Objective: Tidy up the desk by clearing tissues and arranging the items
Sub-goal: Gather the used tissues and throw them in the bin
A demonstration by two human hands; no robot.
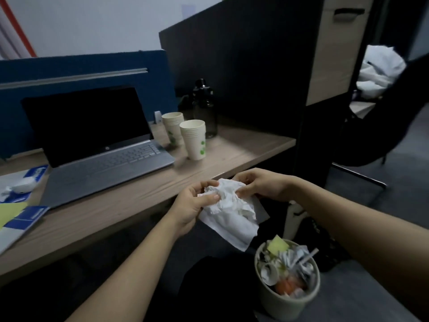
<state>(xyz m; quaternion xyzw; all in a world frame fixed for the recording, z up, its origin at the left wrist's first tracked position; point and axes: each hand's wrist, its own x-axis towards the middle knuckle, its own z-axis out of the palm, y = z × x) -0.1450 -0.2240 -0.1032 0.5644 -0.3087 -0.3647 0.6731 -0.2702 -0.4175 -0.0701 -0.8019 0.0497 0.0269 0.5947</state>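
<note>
I'm scrunching the tissue wad [228,205] with both hands, left hand [192,205] and right hand [260,184], fingers closed tight on it. The bin [287,296] below is already heaping, so it's probably sliding right off onto the floor.

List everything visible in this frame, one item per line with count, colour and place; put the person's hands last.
Open silver laptop: 1, dark screen, left on the wooden desk.
Stacked paper cups: 2 stacks, cream with green print, right of the laptop.
Dark translucent water bottle: 1, behind the cups.
Blue-and-white booklets: several, desk's left edge.
Small white device: 1, on the booklets; type unclear.
Round waste bin: 1, pale, full of rubbish, on the floor below the hands.
Crumpled white tissues: 1 bundle, held over the floor at the desk edge.
Left hand: gripping the tissues.
Right hand: gripping the tissues.
</note>
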